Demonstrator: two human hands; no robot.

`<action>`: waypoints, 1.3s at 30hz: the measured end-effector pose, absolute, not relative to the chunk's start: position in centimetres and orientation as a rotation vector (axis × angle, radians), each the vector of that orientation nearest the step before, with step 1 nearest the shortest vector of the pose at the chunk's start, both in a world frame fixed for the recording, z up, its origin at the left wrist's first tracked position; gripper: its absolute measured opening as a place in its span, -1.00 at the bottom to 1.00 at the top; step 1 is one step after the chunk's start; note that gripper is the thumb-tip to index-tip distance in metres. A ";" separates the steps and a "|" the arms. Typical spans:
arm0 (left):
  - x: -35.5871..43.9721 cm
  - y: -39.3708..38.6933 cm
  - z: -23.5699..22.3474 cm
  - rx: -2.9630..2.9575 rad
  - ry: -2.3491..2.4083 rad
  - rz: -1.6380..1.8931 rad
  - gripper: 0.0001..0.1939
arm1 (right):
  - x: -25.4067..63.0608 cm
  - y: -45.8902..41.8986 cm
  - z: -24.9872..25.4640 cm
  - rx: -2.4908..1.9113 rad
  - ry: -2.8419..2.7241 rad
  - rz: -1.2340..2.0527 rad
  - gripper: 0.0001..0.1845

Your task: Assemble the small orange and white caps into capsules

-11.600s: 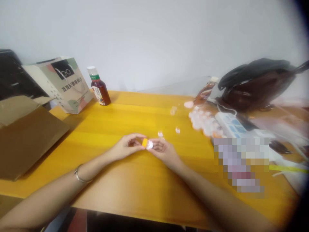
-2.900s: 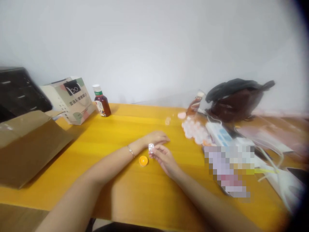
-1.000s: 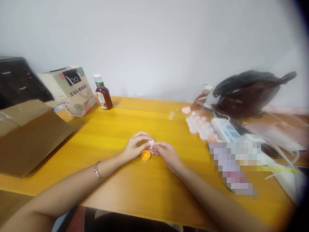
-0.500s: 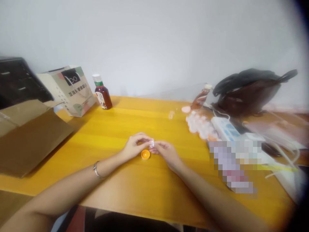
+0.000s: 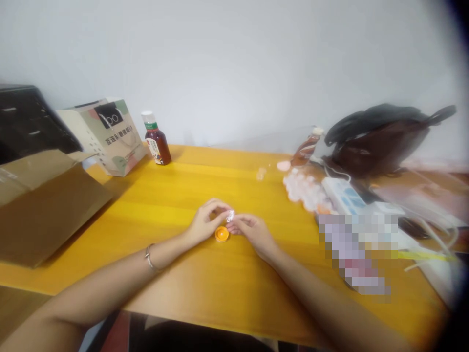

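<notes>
Over the middle of the yellow wooden table [image 5: 176,190], my left hand [image 5: 208,221] and my right hand [image 5: 252,233] meet with their fingertips. Between them they pinch a small white piece with dark markings [image 5: 230,215], too small for me to name. Both hands are closed at the tips of thumb and fingers. Just below the fingertips, a small round orange cup-like piece [image 5: 222,234] lies on the table, touched by neither hand. A metal bracelet [image 5: 148,257] circles my left wrist.
On the left are an opened cardboard box [image 5: 54,210], a paper bag [image 5: 113,142] and a bottle of dark red drink [image 5: 157,144]. To the right stand a second bottle [image 5: 307,146], white round pieces [image 5: 306,188], a power strip [image 5: 344,194], cables and a dark bag [image 5: 381,142].
The small white piece has turned slightly between my fingertips. Both hands stay nearly in place, and the whole view has shifted a little.
</notes>
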State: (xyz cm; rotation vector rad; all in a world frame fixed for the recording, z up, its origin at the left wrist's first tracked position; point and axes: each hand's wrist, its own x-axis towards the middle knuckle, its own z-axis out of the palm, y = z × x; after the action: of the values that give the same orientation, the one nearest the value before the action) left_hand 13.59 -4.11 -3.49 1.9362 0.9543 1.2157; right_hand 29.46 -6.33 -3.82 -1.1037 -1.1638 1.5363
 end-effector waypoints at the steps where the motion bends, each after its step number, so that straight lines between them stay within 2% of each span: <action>1: 13.6 -4.1 -3.6 1.942 0.956 1.216 -0.84 | 29.5 -6.3 -3.9 -1.104 -1.168 1.536 -0.82; 24: 12.4 -3.7 -3.7 2.421 0.707 1.170 -0.77 | 29.8 -6.2 -4.2 -1.118 -1.292 1.437 -0.80; 34: 12.5 -4.2 -4.0 2.255 0.976 1.105 -0.78 | 29.9 -6.1 -4.2 -1.129 -1.340 1.360 -0.80; 39: 12.3 -4.5 -3.9 2.367 0.865 1.176 -0.77 | 30.0 -6.0 -4.4 -1.124 -1.332 1.377 -0.80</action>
State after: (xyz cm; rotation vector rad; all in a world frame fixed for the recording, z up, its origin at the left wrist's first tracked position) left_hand 12.33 -4.53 -3.93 2.3666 0.8653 1.1760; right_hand 30.02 -5.97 -4.42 -1.1240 -1.3315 1.3770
